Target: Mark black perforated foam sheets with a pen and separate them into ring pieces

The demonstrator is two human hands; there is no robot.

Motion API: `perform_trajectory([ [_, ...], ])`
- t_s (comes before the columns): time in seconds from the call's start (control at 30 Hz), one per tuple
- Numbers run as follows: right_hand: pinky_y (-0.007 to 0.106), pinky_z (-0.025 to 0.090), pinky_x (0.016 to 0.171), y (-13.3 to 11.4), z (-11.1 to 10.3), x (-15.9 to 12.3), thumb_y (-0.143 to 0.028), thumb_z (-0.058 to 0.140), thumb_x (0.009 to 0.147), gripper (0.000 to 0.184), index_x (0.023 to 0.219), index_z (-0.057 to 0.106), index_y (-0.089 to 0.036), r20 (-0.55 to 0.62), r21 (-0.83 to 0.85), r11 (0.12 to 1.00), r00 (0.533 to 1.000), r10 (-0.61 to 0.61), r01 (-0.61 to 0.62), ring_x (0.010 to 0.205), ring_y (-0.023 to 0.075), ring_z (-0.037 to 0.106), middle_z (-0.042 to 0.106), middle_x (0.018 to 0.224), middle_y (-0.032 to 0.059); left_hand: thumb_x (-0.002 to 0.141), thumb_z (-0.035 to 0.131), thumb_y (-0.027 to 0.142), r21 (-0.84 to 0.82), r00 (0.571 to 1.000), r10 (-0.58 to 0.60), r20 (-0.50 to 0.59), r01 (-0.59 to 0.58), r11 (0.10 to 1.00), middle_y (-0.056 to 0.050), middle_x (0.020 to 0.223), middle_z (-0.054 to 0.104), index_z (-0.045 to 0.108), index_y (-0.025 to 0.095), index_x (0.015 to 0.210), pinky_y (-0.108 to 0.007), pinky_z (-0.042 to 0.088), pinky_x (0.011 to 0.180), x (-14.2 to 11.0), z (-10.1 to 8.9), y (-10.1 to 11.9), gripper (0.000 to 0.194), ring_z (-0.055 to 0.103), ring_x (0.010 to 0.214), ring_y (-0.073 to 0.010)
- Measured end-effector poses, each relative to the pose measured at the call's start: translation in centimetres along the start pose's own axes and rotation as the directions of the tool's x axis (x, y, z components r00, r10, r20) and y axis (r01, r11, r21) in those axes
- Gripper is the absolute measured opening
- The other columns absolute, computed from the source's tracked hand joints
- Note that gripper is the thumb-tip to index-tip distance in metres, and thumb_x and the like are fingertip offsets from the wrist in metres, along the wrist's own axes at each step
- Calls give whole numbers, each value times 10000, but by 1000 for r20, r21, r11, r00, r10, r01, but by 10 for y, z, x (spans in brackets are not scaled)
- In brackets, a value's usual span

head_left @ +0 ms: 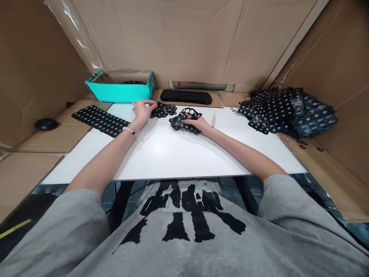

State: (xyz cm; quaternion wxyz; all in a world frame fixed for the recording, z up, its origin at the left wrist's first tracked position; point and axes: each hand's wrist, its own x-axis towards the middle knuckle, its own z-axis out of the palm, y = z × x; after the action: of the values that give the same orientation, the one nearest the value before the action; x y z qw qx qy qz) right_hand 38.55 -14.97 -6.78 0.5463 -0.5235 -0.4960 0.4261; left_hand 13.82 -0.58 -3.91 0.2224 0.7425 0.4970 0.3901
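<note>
My right hand [199, 124] grips a bunched black sheet [184, 122] full of round holes, its thumb lying across the top. My left hand [142, 110] has thumb and forefinger pinched together at the edge of a small pile of black rings [164, 110]. Whatever sits in that pinch is too small to make out. A flat black perforated strip [100, 120] lies beside my left wrist, on the table's left side. Just beyond my right hand is a thin whitish stick-like tool [213, 119].
A teal open box [119, 92] with black pieces inside stands at the back left. Behind the table lies a stacked black bundle [186, 96]. Perforated black sheets [284, 109] heap up at right, near loose rings [302, 146]. A round black object [46, 124] sits far left. Cardboard walls [201, 42] enclose the table.
</note>
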Motion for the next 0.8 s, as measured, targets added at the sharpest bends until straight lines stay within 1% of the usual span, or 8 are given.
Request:
perform_trajectory([
  [0.1, 317, 479, 801, 0, 0, 2, -325, 845, 524, 348, 784, 666, -178, 31, 27, 1000, 1000, -4, 3, 767, 157, 597, 682, 761, -15, 876, 706, 345, 125, 993, 12, -116, 3, 992, -99, 1145, 752, 772, 228, 1159, -551, 298, 1031, -10, 0, 15, 313, 403, 1267, -389],
  [0.17, 326, 487, 822, 1, 0, 3, -308, 835, 532, 329, 794, 689, -172, 44, 23, 1000, 999, -1, 0, 782, 165, 610, 703, 768, -5, 866, 723, 341, 122, 989, 145, 8, -145, 982, -102, 1119, 753, 781, 224, 1102, -493, 324, 1004, -20, 5, 30, 269, 490, 1190, -358],
  [0.23, 322, 483, 805, 2, 1, 4, -319, 821, 550, 293, 762, 680, -172, 40, 12, 1000, 999, -6, 5, 761, 160, 593, 690, 739, -9, 826, 763, 384, 110, 940, 277, 197, -302, 947, -95, 1003, 761, 786, 213, 953, -455, 345, 984, -32, 12, 48, 214, 555, 1097, -323],
  [0.3, 310, 467, 779, 3, 1, 4, -335, 798, 575, 267, 737, 662, -173, 46, 6, 1000, 999, -16, 15, 737, 149, 564, 662, 714, -20, 777, 793, 456, 131, 883, 334, 328, -393, 910, -81, 923, 763, 779, 208, 881, -452, 348, 983, -45, 18, 64, 270, 568, 1086, -327],
  [0.37, 298, 448, 752, 3, 1, 3, -351, 779, 598, 258, 734, 644, -178, 69, 4, 1000, 997, -19, 19, 717, 138, 529, 627, 697, -33, 744, 799, 510, 160, 858, 343, 383, -427, 890, -76, 917, 769, 783, 202, 903, -440, 363, 964, -56, 23, 75, 347, 585, 1073, -331],
  [0.63, 286, 453, 718, -4, 4, -3, -432, 843, 589, 362, 740, 634, -177, 112, -17, 999, 993, -36, 38, 700, 130, 527, 629, 695, -34, 799, 660, 419, -19, 852, 265, 451, -287, 958, -46, 795, 774, 804, 181, 795, -319, 426, 710, -60, 30, 76, 278, 657, 766, -232],
  [0.73, 312, 497, 773, -5, 6, -3, -392, 848, 595, 339, 788, 682, -169, 78, -5, 1000, 997, 1, 0, 767, 160, 603, 709, 778, 6, 782, 686, 359, -102, 895, 209, 394, -183, 978, -35, 738, 753, 780, 186, 713, -313, 432, 692, -52, 36, 66, 208, 646, 735, -221],
  [0.8, 323, 515, 760, -3, 6, -3, -339, 824, 618, 276, 790, 682, -178, 14, 2, 999, 999, 51, -51, 753, 170, 614, 714, 766, 6, 810, 691, 359, -129, 950, 145, 278, -112, 985, -35, 745, 751, 770, 187, 714, -317, 442, 706, -42, 35, 56, 212, 632, 736, -207],
])
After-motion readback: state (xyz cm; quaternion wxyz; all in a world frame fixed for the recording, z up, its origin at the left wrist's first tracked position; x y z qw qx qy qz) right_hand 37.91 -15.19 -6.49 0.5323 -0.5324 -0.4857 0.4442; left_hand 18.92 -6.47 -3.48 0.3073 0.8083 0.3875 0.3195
